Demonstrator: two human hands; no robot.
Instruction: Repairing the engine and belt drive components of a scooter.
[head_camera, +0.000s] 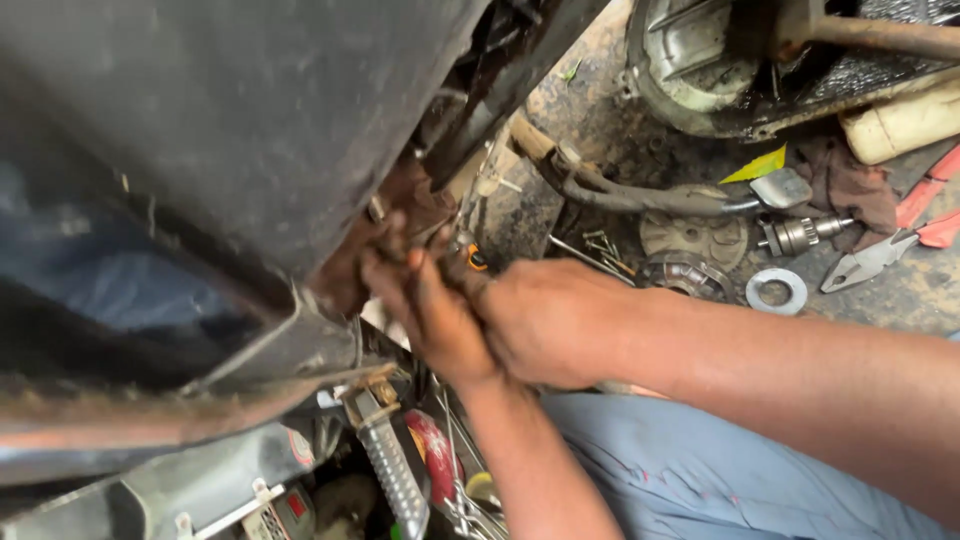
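Observation:
My left hand (425, 305) reaches up from below, and my right hand (548, 322) comes in from the right. The two meet under the dark body panel (230, 130) of a motorbike. Both sets of greasy fingers are closed around a small metal fitting with an orange tip (476, 258), right beside a rusty bracket (350, 265). The fingertips and most of the fitting are hidden by the hands and the panel's edge.
A ribbed metal footpeg (392, 470) sticks out below my left hand. On the dirty floor to the right lie a black hose (620, 192), round gear parts (695, 237), a metal ring (777, 290), red-handled pliers (880, 255), a dark rag (850, 185) and a pale plastic bottle (900, 122).

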